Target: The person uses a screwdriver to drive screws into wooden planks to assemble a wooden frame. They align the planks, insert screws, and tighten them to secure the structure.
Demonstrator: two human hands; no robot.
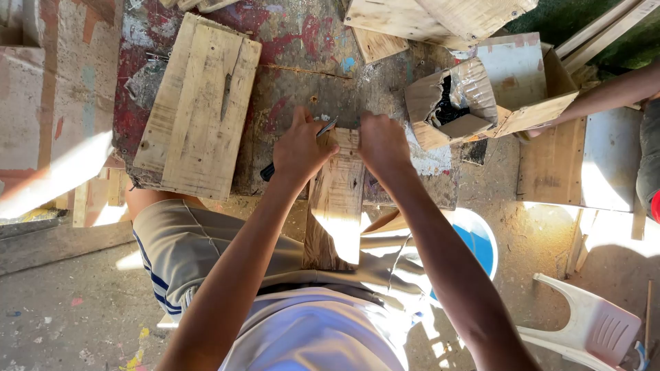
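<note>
Paint-stained workbench (295, 41), seen from above, strewn with sawdust. At its near edge a narrow wooden plank (338, 199) runs from the bench top toward the person's lap. The left hand (300, 148) is clenched around a dark-handled tool (302, 148) whose metal tip lies on the plank's far end. The right hand (382, 143), fingers curled together, presses that same end. A wider board (196, 106) lies to the left; a torn cardboard box (491, 86) sits far right; a blue bucket (474, 240) stands below.
</note>
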